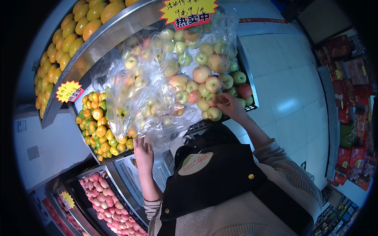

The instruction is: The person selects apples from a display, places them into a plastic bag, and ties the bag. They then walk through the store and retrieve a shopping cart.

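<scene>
At the near left edge of a large clear plastic bag (144, 94), my left hand (143, 152) has its fingers against the film, which seems pinched there. The crumpled bag spreads over many of the apples and part of the tangerines. My right hand (231, 106) reaches into the uncovered apples at the right. Its blurred, curled fingers touch a green-red apple (211, 99); whether they grip it is hidden. Around it lie pale green and blush apples, including a redder apple (244, 91) at the crate's corner.
Green-orange tangerines (101, 131) fill the left of the display. A metal ledge (88, 56) behind carries yellow-orange fruit (69, 41). Handwritten price signs (189, 13) hang above. Pink apples (107, 203) sit in a lower-left crate. Tiled floor (283, 76) and shelves of red boxes (350, 126) are at right.
</scene>
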Demonstrator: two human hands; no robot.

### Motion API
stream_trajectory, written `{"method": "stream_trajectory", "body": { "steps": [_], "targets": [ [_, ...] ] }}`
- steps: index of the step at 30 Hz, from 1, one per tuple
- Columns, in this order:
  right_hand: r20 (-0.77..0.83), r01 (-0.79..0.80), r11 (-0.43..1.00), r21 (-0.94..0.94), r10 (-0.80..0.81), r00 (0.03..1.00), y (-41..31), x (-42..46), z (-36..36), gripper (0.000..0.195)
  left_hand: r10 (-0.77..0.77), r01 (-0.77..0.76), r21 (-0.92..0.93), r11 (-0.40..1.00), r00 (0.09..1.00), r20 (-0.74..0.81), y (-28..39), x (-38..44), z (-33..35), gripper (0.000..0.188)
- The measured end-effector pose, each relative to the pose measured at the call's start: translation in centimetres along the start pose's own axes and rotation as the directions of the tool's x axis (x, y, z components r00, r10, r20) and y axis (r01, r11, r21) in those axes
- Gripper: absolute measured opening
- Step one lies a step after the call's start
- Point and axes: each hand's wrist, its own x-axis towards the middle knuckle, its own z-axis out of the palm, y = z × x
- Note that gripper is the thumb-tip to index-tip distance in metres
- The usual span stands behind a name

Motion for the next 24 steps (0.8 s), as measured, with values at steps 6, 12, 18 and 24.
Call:
{"method": "stream_trajectory", "body": {
  "steps": [6, 12, 18, 24],
  "targets": [
    [0.038, 0.183, 0.815, -0.550, -0.194, 0.980, 1.3, -0.8, 3.2, 0.065, 0.016, -0.016, 0.009, 1.000, 1.000, 0.002, 1.3, 0.7, 0.0, 0.039],
    [-0.135, 0.138, 0.675, -0.725, -0.335, 0.932, 4.5, 0.6, 8.3, 0.076, -0.016, 0.015, -0.054, 0.998, 1.000, -0.014, 3.4, 1.6, -0.4, 0.032],
    [-0.006, 0.278, 0.757, -0.591, -0.349, 0.937, 2.1, 0.6, 7.9, 0.066, 0.025, -0.029, -0.140, 0.990, 0.999, -0.027, 2.8, 1.1, 1.2, 0.035],
    [0.028, 0.422, 0.751, -0.508, -0.475, 0.879, 2.9, 2.3, 6.2, 0.056, 0.072, -0.068, -0.139, 0.988, 0.997, 0.020, 2.7, 2.3, 1.3, 0.066]
  ]
}}
